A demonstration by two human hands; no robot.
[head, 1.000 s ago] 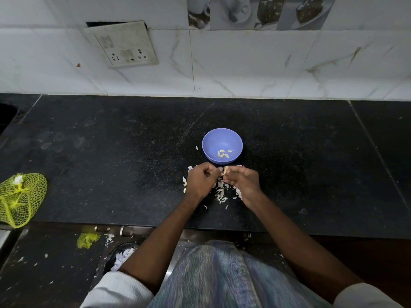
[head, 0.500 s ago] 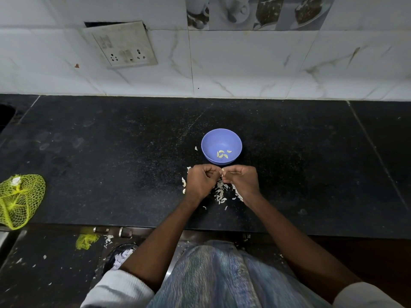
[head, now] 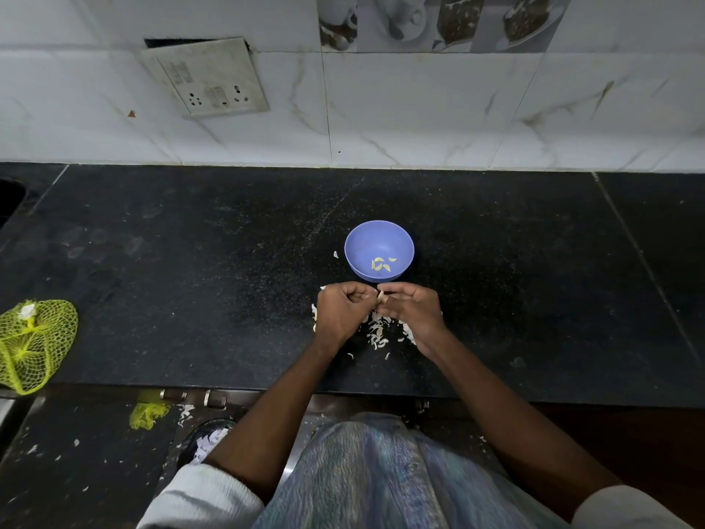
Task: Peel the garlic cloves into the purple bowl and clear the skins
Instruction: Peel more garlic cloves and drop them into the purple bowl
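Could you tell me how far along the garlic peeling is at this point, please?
Partly done. A few peeled cloves already lie in the purple bowl. In hand: the left hand and right hand pinch one garlic clove between them, just in front of the bowl. Left: the skins lie scattered on the black counter under the hands, not yet cleared. Whether unpeeled cloves remain there, I cannot tell.

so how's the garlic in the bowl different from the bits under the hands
The cloves in the purple bowl are few, plump and yellowish; the skins on the counter are many, thin and white. The cloves sit gathered inside the bowl; the skins lie scattered loose, partly under the hands. Both are small pale garlic pieces.
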